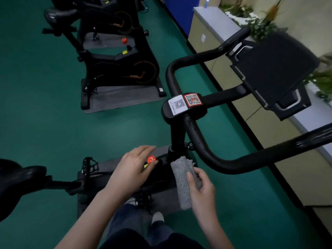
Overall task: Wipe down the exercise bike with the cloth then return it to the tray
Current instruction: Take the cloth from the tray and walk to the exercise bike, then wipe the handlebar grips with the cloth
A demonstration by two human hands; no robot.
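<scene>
Right hand (201,186) pinches the folded grey cloth (180,184) mid-length beside the handlebar post (177,137) of the exercise bike (224,166), left hand (133,166) relaxed and empty by the red knob (151,159); light, soft and limp, the cloth likely wipes best bunched in the palm.
</scene>
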